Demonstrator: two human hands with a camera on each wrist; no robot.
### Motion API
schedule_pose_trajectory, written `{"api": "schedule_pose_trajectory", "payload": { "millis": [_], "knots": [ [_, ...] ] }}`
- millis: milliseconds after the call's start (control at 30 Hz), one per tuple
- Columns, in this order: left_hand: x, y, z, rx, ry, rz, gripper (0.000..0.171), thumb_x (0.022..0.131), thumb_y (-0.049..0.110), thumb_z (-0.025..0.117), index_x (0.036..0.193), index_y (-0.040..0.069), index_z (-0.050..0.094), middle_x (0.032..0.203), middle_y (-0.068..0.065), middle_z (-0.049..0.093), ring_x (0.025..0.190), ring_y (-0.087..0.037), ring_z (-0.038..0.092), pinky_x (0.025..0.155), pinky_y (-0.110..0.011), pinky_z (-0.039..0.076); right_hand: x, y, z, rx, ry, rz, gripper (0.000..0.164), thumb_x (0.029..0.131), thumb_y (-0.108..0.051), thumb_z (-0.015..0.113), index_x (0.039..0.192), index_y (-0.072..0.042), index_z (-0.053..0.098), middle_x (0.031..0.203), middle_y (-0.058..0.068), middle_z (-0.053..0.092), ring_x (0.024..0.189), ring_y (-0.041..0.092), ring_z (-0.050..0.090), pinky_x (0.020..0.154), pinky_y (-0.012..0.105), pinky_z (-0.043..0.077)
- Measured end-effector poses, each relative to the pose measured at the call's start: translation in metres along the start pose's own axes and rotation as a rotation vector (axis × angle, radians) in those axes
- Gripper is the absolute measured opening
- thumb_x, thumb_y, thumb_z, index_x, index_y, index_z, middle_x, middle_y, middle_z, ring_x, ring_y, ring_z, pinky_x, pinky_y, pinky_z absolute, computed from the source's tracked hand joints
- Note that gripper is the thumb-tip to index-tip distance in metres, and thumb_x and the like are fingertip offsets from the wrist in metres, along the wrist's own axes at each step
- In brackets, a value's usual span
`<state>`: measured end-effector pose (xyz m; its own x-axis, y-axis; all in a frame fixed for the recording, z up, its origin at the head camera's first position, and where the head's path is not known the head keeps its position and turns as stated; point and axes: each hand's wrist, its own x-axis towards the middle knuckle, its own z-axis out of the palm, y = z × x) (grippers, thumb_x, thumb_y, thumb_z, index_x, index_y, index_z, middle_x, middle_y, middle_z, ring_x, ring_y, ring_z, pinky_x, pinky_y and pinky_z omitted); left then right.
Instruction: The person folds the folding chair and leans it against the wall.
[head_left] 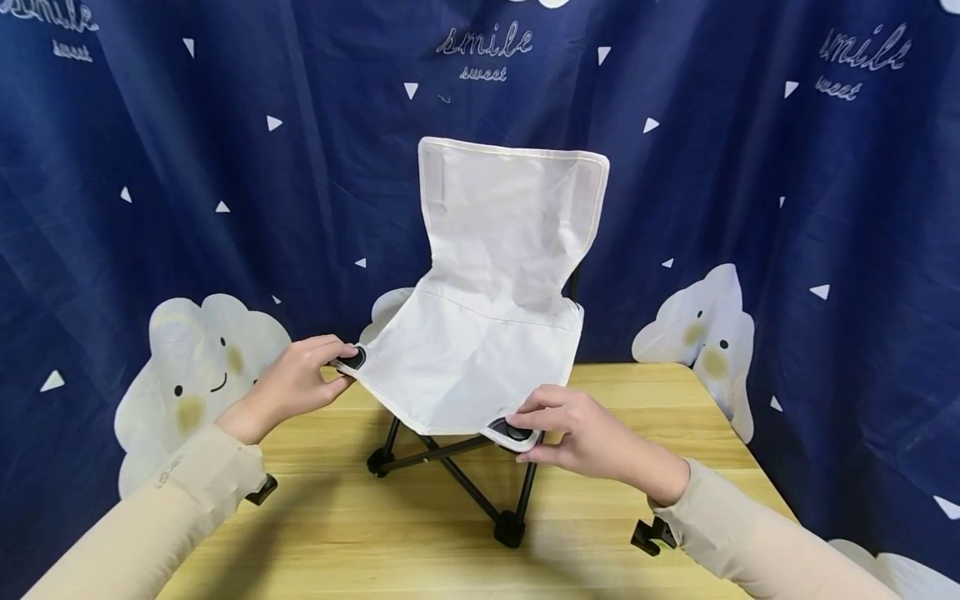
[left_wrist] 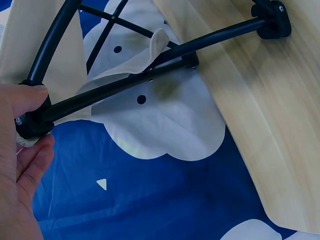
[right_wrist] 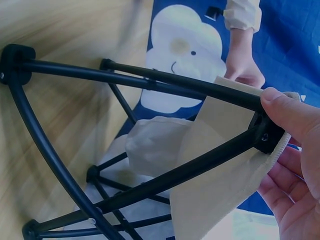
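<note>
A small folding chair (head_left: 480,358) stands unfolded on the table, with a white fabric seat and back over crossed black tube legs. My left hand (head_left: 303,375) grips the seat's front left corner at its black corner patch. At the front right corner, my right hand (head_left: 573,429) holds the fabric between thumb and fingers. The left wrist view shows my thumb against a black plastic corner joint (left_wrist: 35,120) under the seat. Another corner joint (right_wrist: 267,132) lies within my right hand's grip, seen from below in the right wrist view.
The light wooden table (head_left: 322,533) carries the chair, whose black feet (head_left: 510,529) rest on it. Behind hangs a dark blue curtain (head_left: 300,208) printed with clouds, triangles and lettering. A black clip-like piece (head_left: 652,537) sits at the right sleeve cuff.
</note>
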<state>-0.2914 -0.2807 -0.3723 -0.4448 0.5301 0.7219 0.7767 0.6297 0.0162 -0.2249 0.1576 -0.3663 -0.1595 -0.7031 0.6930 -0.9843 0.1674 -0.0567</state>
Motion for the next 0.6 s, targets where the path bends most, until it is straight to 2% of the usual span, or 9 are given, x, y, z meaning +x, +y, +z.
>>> {"api": "schedule_pose_trajectory", "payload": {
  "millis": [233,600],
  "knots": [
    [0.0013,0.0004,-0.0007,-0.006,0.006,-0.004,0.043,0.063,-0.01,0.092,0.103,0.001,0.08,0.096,-0.006,0.079,0.08,-0.021,0.075,0.072,-0.033,0.061,0.0027,-0.0001,-0.0018,0.006,0.005,-0.012,0.05,0.066,-0.002,0.102,0.112,-0.002,0.082,0.103,0.008,0.075,0.088,0.017,0.072,0.075,0.014,0.059],
    [0.0031,0.0026,0.0002,-0.001,0.014,0.02,0.043,0.062,-0.01,0.092,0.102,0.001,0.08,0.096,-0.007,0.08,0.081,-0.022,0.076,0.07,-0.038,0.062,0.0048,0.0017,-0.0047,-0.014,0.009,-0.039,0.052,0.063,-0.003,0.103,0.111,-0.003,0.081,0.105,0.007,0.075,0.091,0.018,0.072,0.079,0.02,0.061]
  ]
}}
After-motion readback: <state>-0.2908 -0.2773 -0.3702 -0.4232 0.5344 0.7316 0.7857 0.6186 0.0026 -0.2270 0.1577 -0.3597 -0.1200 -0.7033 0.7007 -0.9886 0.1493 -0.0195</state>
